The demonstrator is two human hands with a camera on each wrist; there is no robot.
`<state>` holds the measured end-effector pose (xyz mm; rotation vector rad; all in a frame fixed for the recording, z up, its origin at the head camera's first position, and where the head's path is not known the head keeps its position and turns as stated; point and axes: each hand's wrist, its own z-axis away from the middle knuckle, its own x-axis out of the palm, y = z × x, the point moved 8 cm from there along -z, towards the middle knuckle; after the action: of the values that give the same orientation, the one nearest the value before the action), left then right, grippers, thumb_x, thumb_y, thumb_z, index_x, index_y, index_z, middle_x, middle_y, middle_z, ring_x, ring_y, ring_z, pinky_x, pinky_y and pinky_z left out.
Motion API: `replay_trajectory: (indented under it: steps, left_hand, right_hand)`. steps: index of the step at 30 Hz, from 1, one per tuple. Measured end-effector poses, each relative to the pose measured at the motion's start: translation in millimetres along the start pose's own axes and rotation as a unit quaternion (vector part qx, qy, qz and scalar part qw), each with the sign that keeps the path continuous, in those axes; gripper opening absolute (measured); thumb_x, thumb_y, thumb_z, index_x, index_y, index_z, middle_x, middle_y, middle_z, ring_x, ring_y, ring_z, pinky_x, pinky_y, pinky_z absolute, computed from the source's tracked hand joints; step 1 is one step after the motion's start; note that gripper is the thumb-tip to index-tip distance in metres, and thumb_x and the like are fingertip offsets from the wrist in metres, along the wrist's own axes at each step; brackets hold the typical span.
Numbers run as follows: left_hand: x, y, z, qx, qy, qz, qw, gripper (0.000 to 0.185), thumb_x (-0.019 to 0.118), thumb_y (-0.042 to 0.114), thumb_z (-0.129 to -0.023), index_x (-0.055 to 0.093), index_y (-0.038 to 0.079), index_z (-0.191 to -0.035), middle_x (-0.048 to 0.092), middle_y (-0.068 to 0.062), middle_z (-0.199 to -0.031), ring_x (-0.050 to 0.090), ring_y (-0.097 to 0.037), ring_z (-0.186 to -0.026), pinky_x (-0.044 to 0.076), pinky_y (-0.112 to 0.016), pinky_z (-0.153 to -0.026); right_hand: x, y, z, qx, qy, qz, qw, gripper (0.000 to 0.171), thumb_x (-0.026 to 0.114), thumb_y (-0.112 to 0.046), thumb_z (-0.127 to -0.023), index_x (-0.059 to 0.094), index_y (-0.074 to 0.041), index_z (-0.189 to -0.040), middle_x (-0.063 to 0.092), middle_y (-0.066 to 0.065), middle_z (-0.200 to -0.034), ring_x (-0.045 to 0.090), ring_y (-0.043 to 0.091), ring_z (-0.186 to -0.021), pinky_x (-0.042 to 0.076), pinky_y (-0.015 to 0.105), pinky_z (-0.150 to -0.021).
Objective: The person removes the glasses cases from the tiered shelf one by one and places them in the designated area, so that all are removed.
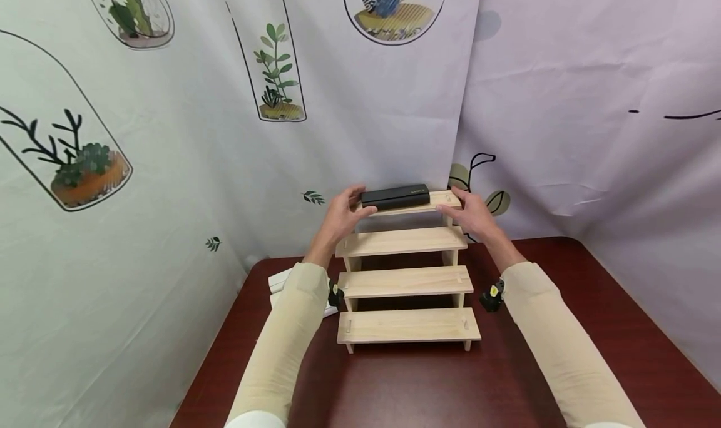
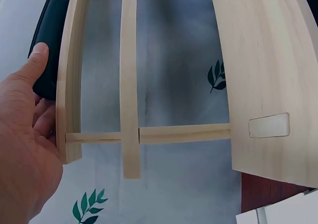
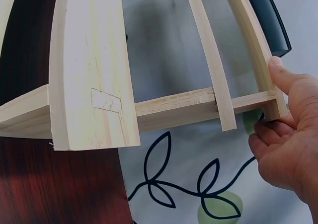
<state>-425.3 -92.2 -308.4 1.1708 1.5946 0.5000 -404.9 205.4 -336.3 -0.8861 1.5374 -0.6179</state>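
a: where's the black case (image 1: 395,196) sitting?

b: on the top step of the wooden stepped shelf (image 1: 407,282), toward its left end. the left hand (image 1: 340,217) has thumb and fingers curled round the case's left end; the right hand (image 1: 472,213) pinches the top step's right edge, clear of the case.

a: how to do it well?

b: i'd keep the shelf steadied and slide the case level, away from the step's front edge.

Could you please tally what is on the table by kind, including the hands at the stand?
Wooden stepped stand: 1
Black case on the top step: 1
White boxes beside the stand: 2, partly hidden by a sleeve
Hands: 2, left hand and right hand
Total: 6
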Motion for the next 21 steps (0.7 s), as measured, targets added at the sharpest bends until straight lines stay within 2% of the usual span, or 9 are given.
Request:
replay_trajectory:
  steps: [5, 9, 21]
  left_hand:
    - [-5.3, -1.8, 2.2, 0.012, 0.020, 0.032, 0.9992, 0.064, 0.084, 0.016, -0.095, 0.055, 0.002, -0.151, 0.060, -0.017, -0.149, 0.055, -0.031, -0.141, 0.048, -0.039, -0.113]
    - [-11.4, -1.4, 4.2, 0.027, 0.031, 0.033, 0.9986, 0.063, 0.085, 0.014, -0.093, 0.058, -0.001, -0.148, 0.062, -0.019, -0.147, 0.058, -0.033, -0.139, 0.049, -0.041, -0.112]
    - [-24.8, -3.7, 10.8, 0.032, 0.032, 0.034, 0.9984, 0.066, 0.086, 0.016, -0.093, 0.056, -0.001, -0.149, 0.058, -0.015, -0.152, 0.054, -0.034, -0.142, 0.050, -0.044, -0.111]
  right_hand:
    - [0.4, 0.6, -0.4, 0.000, 0.002, 0.004, 1.000, 0.083, 0.065, -0.038, -0.108, 0.020, -0.004, -0.169, 0.021, 0.023, -0.173, 0.022, 0.043, -0.158, 0.029, 0.061, -0.123]
    - [0.4, 0.2, -0.3, 0.000, 0.000, 0.000, 1.000, 0.083, 0.065, -0.038, -0.108, 0.020, -0.004, -0.169, 0.021, 0.023, -0.173, 0.021, 0.043, -0.158, 0.028, 0.061, -0.123]
    - [0.4, -0.5, 0.4, -0.007, 0.001, 0.002, 1.000, 0.083, 0.064, -0.038, -0.108, 0.020, -0.004, -0.169, 0.027, 0.026, -0.170, 0.028, 0.044, -0.155, 0.031, 0.060, -0.122]
